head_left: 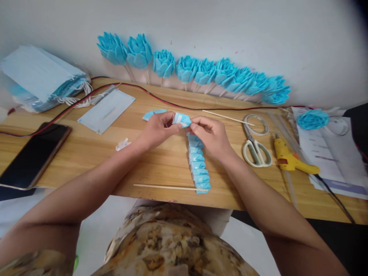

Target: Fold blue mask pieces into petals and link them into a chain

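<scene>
While our left hand (159,129) and right hand (212,136) pinch closed on a folded blue piece (182,119) — above the counter (161,163) — a row of blue folds (199,168) lies below, a stick (163,186) across its near end.

Looks moderately bright, with soft, diffuse light, perhaps from above. Casts only faint shadows on the worktop (161,163) beside the arms (253,191). Darkens at the upper right corner. Bends and smears toward the edges, leaving print on the papers (342,151) too blurred to read.
</scene>
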{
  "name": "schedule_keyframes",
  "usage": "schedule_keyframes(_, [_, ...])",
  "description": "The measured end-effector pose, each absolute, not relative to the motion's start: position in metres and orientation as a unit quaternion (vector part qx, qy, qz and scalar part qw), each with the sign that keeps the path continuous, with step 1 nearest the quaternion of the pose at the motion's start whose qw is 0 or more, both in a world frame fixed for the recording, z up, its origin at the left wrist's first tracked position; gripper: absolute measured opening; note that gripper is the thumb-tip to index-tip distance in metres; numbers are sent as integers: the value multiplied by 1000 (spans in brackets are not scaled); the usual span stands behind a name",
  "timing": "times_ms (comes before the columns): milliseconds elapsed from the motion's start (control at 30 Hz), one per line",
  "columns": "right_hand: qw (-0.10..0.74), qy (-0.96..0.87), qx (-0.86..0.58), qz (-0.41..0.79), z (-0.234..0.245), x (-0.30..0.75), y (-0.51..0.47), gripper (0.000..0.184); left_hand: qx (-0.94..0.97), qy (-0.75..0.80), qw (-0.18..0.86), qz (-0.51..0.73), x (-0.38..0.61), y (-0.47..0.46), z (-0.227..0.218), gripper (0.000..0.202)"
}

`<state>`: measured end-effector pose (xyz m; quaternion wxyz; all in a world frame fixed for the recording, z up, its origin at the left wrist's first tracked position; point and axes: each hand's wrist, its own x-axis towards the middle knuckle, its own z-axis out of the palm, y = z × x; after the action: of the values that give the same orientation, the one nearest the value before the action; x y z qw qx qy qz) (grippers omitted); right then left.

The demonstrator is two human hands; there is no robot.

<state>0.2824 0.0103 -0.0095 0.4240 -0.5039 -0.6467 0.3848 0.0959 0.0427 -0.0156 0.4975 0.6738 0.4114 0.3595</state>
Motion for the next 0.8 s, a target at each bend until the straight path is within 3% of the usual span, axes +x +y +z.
schedule_keyframes(333, [394,-681,-501,361,-11,282,12,13,664,385,528,364,101,42,-21,29])
schedule_keyframes(633, [395,-625,-494,457,-8,287,13,16,643,374,550,379,98,42,-15,26])
schedule_keyframes(800, [400,-630,-502,437,-6,287,14,16,634,385,550,384,98,42,-16,23])
